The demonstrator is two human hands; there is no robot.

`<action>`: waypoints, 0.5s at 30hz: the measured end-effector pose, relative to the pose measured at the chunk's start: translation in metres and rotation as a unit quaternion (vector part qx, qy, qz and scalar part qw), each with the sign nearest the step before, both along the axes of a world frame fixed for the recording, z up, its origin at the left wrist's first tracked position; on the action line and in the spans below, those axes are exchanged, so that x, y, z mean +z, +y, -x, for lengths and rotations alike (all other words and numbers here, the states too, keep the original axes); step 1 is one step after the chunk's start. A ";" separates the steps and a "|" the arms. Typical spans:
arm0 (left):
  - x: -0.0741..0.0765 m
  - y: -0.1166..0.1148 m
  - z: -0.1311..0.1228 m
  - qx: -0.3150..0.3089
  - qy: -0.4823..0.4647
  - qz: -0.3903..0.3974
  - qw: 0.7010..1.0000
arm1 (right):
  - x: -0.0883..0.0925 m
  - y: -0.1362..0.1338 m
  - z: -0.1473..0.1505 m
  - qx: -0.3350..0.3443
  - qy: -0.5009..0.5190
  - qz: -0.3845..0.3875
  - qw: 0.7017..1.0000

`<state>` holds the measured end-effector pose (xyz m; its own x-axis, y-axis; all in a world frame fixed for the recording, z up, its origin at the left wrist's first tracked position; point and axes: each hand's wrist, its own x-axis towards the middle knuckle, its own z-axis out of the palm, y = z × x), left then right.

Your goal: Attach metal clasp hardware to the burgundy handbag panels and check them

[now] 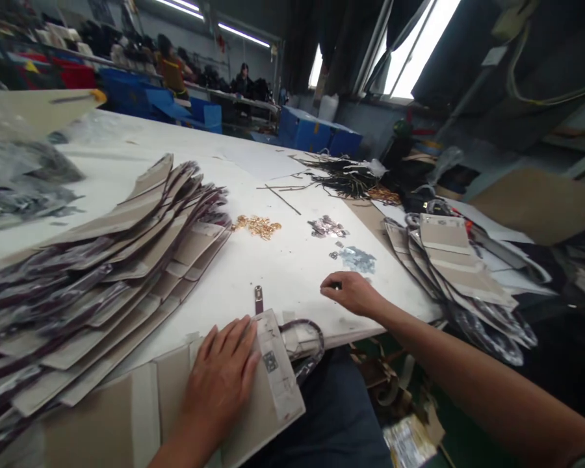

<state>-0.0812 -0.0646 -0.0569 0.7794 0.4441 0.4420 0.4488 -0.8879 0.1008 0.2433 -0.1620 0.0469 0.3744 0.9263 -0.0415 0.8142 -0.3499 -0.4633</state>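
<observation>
My left hand [224, 364] lies flat, fingers stretched out, on a beige bag panel [244, 422] at the table's front edge. A dark strap with a metal fitting [258, 298] sticks out beyond the panel, and a dark looped handle [316, 335] wrapped in clear film curves off its right side. A small square metal plate [270, 361] shows on the panel's pale strip. Over the table to the right, my right hand [353, 294] has its fingers curled into a pinch; whatever is between them is hidden. Just beyond it lies a pile of small grey metal plates [358, 259].
Stacked beige panels [141, 260] with wrapped handles fill the left. Gold fittings [259, 226] and darker metal pieces [327, 226] lie mid-table. More panels [446, 244] overhang the right edge. Black cords [341, 179] sit at the back; people work in the distance.
</observation>
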 end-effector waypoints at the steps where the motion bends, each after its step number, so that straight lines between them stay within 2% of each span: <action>1: -0.002 0.002 0.000 -0.001 -0.003 -0.010 1.000 | -0.003 0.000 -0.022 -0.035 -0.031 0.018 0.999; 4: -0.003 0.004 0.000 -0.002 -0.004 -0.029 1.000 | -0.017 0.005 -0.084 -0.111 -0.080 0.047 0.990; 7: -0.004 0.006 0.001 -0.005 -0.001 -0.042 0.999 | -0.032 0.016 -0.126 -0.153 -0.096 0.062 0.982; 10: -0.004 0.007 0.000 -0.004 -0.004 -0.054 0.999 | -0.043 0.027 -0.148 -0.166 -0.097 0.075 0.978; 15: -0.002 0.009 -0.002 -0.011 -0.003 -0.060 0.998 | -0.052 0.031 -0.161 -0.152 -0.093 0.079 0.981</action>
<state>-0.0797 -0.0557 -0.0588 0.7860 0.3695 0.4956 0.4282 -0.9037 -0.0053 0.4041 -0.1312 -0.0049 0.6476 0.7578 -0.0796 0.7261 -0.6454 -0.2373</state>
